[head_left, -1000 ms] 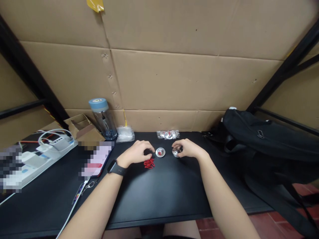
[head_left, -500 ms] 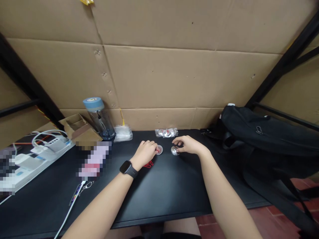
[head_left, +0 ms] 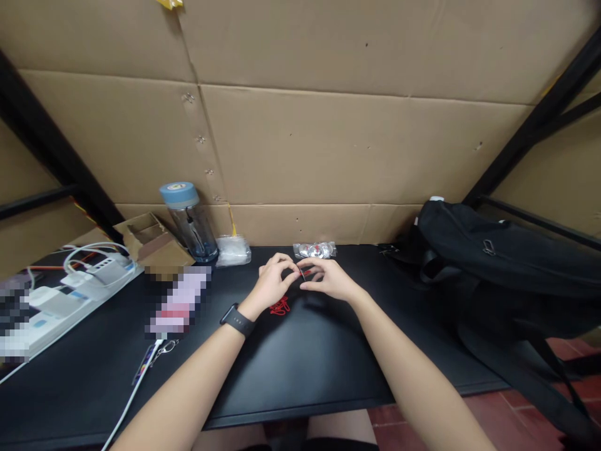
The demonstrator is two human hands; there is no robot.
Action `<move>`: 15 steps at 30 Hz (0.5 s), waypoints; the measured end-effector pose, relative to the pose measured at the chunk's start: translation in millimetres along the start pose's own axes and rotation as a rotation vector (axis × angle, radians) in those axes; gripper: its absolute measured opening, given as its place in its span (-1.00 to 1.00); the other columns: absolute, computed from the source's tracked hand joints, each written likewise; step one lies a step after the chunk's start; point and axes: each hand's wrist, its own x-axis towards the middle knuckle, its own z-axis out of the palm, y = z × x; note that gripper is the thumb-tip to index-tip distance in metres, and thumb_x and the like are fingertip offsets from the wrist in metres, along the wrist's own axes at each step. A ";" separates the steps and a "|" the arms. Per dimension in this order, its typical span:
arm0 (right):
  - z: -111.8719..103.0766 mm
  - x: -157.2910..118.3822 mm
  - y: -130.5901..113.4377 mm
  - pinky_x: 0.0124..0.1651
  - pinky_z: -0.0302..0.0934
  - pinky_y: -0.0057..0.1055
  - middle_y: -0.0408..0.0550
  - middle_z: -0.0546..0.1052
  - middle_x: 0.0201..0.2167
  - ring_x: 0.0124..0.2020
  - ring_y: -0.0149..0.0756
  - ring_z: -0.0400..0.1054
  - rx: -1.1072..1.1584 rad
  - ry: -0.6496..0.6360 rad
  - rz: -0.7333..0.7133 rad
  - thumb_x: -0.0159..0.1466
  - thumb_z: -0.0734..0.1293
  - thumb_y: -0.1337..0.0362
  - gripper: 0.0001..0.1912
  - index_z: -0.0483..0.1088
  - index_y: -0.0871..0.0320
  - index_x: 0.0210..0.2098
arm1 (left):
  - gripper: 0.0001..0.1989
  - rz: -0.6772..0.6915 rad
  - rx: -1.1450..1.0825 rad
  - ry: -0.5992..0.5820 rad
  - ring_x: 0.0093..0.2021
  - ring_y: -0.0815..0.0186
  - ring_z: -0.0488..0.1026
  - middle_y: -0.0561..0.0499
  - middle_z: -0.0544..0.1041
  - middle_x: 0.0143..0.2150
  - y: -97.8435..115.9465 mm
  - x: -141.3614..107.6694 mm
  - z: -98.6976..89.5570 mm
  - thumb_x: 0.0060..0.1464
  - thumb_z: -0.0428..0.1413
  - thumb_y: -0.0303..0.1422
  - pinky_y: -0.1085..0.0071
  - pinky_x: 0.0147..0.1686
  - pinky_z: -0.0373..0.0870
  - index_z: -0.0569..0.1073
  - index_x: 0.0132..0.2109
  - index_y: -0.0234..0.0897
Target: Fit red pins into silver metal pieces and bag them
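Over the middle of the black table, my left hand [head_left: 278,280] pinches a thin round disc [head_left: 302,274], seen nearly edge-on, between thumb and fingers. My right hand [head_left: 327,279] meets it from the right, thumb and fingers curved around the disc's other side; a bit of red shows between the hands. A tangle of red cord [head_left: 280,305] lies on the table just below my left hand. Behind the hands, by the cardboard wall, sit several shiny round pieces in clear wrapping [head_left: 315,250].
To the left stand a blue-lidded bottle [head_left: 190,222], an open cardboard box [head_left: 154,241], a clear plastic packet [head_left: 233,250], a pixelated phone-like item [head_left: 181,304] with a white cable, and a power strip [head_left: 61,310]. A black backpack [head_left: 507,269] fills the right side.
Both hands have come together over the table. The disc by my left hand is now raised and upright; my right hand has moved left, and the silver piece it touched no longer shows separately on the table.
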 end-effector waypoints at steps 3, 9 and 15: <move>2.3 0.7 -1.7 -0.06 0.41 -0.27 0.03 0.52 0.04 -0.01 -0.14 0.47 0.072 -0.022 -0.005 0.09 0.55 0.11 -0.46 0.45 0.08 0.03 | -0.86 -0.009 -0.048 0.007 0.12 0.14 0.36 -0.01 0.44 0.05 -4.8 1.3 0.1 0.21 0.16 -0.22 0.11 0.15 0.26 0.59 -0.20 -0.10; 2.4 2.5 4.0 -0.07 0.38 -0.31 -0.02 0.53 -0.05 -0.12 -0.23 0.49 0.140 -0.010 -0.022 0.03 0.59 0.17 -0.46 0.43 0.10 -0.04 | -0.87 -0.043 -0.029 0.011 0.12 0.14 0.34 0.01 0.42 0.05 -2.4 1.2 -3.9 0.19 0.18 -0.22 0.08 0.17 0.23 0.60 -0.23 -0.09; -24.5 -4.9 -0.3 -0.16 0.31 -0.37 -0.05 0.56 -0.15 -0.19 -0.25 0.45 -0.293 0.030 0.001 0.02 0.57 0.26 -0.51 0.47 0.07 -0.05 | -0.87 -0.079 0.113 0.010 0.10 0.10 0.32 0.00 0.44 0.05 -1.3 1.2 -17.1 0.19 0.17 -0.24 0.06 0.09 0.21 0.62 -0.26 -0.10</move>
